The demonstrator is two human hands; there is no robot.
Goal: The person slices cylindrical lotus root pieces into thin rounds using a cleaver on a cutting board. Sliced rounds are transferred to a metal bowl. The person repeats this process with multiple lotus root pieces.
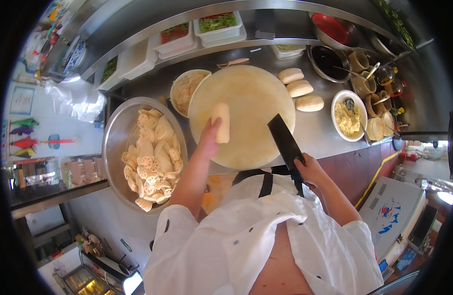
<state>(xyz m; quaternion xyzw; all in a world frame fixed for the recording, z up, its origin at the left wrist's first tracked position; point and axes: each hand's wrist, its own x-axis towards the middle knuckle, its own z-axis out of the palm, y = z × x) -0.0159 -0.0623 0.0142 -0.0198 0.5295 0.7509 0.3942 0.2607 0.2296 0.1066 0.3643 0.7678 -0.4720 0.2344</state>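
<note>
My left hand (211, 136) is closed around a peeled lotus root segment (222, 123) over the left part of a round chopping board (248, 92). My right hand (310, 169) grips the handle end of a dark-bladed cleaver (285, 142), its blade slanting over the board's lower right edge. Left of the board stands a large steel basin (109, 147) with many sliced lotus root pieces (152, 162) inside. Several whole peeled lotus root segments (299, 88) lie on the steel counter right of the board. At the board's upper left, touching it, is a bowl with pale shredded food (187, 90).
A white bowl of yellowish mash (348, 117), a steel bowl of dark liquid (326, 62) and several jars (364, 85) stand at the right. A peeler (235, 62) lies behind the board. Above runs a shelf with food tubs (217, 27).
</note>
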